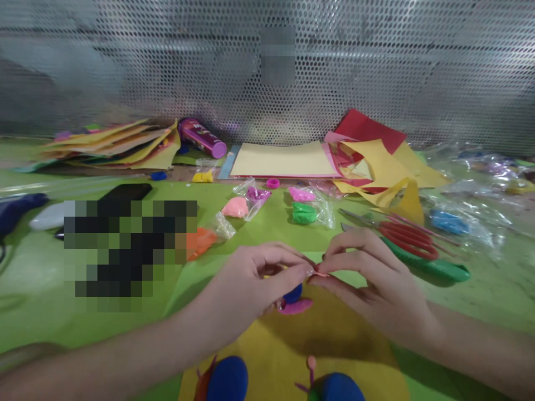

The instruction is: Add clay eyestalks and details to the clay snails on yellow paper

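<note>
My left hand (273,275) and my right hand (368,278) meet at the middle, their fingertips pinching a small piece of pinkish-orange modelling clay (321,273). Below them lies a yellow paper sheet (301,340). On it, partly hidden by my left hand, are a blue clay piece (293,293) and a flat pink clay piece (297,306). Nearer to me, a blue clay oval (228,379) has an orange-brown edge at its left. A second blue clay mound (340,387) sits beside a thin purple stalk with a peach clay ball (311,362).
Clay lumps in plastic bags, such as a green one (304,213) and a peach one (235,207), lie beyond my hands. Red-handled scissors (407,238) are at the right. Coloured paper (284,160) and a purple canister (203,138) line the perforated metal panel (200,67).
</note>
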Motion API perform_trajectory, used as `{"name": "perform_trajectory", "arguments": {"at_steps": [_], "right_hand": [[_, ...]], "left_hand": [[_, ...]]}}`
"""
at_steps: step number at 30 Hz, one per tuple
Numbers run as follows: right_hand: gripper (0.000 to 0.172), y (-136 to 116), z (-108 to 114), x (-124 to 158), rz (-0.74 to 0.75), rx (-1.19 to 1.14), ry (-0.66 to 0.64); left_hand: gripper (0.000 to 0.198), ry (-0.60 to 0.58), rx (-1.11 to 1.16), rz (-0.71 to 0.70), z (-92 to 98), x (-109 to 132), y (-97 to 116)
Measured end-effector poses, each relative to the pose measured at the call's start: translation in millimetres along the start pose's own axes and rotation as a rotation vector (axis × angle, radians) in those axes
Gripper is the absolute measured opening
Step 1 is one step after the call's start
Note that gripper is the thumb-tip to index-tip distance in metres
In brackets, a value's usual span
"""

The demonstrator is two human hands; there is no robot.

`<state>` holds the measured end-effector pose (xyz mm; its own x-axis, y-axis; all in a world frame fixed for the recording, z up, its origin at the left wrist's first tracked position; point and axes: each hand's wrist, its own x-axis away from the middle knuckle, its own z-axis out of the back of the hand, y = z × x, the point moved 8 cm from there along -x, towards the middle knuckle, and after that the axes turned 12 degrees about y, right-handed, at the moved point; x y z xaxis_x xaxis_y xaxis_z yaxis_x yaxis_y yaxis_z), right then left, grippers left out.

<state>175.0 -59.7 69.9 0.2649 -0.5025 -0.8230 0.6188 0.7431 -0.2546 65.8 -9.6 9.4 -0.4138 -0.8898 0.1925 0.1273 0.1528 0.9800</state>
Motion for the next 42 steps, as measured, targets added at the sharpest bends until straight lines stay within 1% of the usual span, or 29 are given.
{"name": "perform_trajectory", "arguments": {"at_steps": [9, 11, 15, 18, 25, 30, 33, 36, 38, 42], "right_hand": [[0.021, 0.1, -2.6, 1.3, 0.015, -0.026, -0.017], [0.020, 0.3, -1.9, 1.6, 0.013, -0.030, -0.012], [0.010, -0.8, 0.5, 0.4, 0.009, -0.015, 0.003], [0.009, -1.2, 0.9, -1.1, -0.003, -0.020, 0.006], [0.018, 0.3, -0.8, -1.2, -0.003, -0.024, -0.004], [0.024, 0.5, -4.1, 0.9, 0.015, -0.045, -0.054], [0.028, 0.5, -5.5, 1.9, 0.015, -0.043, -0.079], [0.023, 1.5, -4.4, 1.9, 0.001, -0.039, -0.066], [0.017, 1.2, -2.4, 1.6, 0.002, -0.042, -0.043], [0.012, -0.5, -1.0, 2.7, 0.010, -0.065, -0.044]], "left_hand": [[0.016, 0.001, -0.022, 0.001, 2.6, -0.6, -0.9], [0.016, -0.003, -0.029, 0.004, 2.3, -0.7, -1.2], [0.015, -0.006, -0.020, -0.007, 0.9, -0.3, -0.7], [0.015, -0.006, -0.015, -0.004, -0.4, 0.5, -1.1], [0.014, -0.012, -0.002, -0.030, -0.6, 0.5, 1.2], [0.015, 0.006, -0.018, -0.030, 0.7, 0.2, 0.6], [0.018, 0.023, -0.075, -0.038, 1.9, 0.2, 1.5], [0.019, 0.032, -0.110, -0.053, 3.0, -0.4, 3.5], [0.017, 0.023, -0.118, -0.071, 2.7, -0.9, 4.3], [0.016, 0.001, -0.141, -0.115, 1.5, -0.7, 3.7]]}}
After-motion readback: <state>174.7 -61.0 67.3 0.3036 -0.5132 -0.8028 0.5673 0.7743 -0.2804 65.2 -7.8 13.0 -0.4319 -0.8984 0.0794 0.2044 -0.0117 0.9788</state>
